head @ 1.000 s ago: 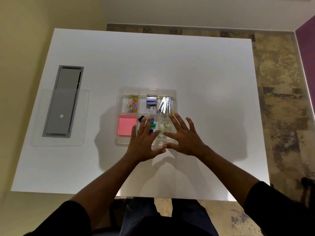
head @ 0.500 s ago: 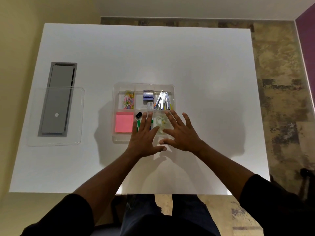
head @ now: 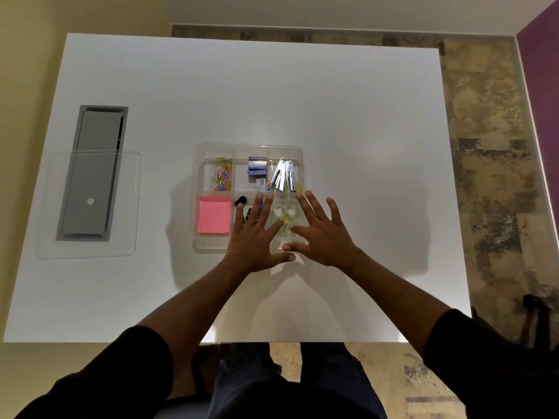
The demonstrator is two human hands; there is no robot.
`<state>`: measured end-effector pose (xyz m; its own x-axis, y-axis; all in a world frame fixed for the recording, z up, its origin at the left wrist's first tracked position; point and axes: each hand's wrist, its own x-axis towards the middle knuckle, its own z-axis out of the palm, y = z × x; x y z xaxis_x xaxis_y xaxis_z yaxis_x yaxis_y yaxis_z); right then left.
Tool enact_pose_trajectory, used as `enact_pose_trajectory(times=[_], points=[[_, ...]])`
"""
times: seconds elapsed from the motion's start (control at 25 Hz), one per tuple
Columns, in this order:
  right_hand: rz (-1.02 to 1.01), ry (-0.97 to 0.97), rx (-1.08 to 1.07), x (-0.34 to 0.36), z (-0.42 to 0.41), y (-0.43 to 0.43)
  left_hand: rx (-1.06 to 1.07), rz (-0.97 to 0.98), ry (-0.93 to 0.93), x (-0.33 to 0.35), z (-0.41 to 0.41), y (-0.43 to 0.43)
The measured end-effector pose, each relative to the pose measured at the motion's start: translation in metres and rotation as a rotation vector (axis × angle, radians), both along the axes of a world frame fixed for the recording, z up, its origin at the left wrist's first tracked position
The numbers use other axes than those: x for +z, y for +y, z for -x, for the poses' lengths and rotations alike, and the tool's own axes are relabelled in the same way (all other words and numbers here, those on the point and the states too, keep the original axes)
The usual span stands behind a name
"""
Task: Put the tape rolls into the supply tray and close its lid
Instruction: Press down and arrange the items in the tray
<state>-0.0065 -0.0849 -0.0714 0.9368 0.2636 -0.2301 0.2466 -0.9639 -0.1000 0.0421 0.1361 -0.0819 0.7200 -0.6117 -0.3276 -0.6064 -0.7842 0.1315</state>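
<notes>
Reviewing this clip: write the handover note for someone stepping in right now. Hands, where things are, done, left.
Left hand and right hand: open, fingers spread, empty, over the near right part of the supply tray.
Tape rolls: clear ones already lie in the tray's near right compartment; none on the table.
Lid: off, lying flat at the table's left, over a grey panel.
Left to do: fetch the lid and close the tray.
</notes>
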Motion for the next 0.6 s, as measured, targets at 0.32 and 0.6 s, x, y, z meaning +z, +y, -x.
enact_pose_trajectory(times=[0.32, 0.6], points=[[0.023, -0.037, 0.014, 0.0016, 0.0006, 0.0009, 0.002, -0.021, 0.015, 0.0019, 0.0030, 0.0010], [0.038, -0.027, 0.017, 0.0023, -0.0004, 0.0007, 0.021, 0.015, 0.016, 0.0071, 0.0023, 0.0006]])
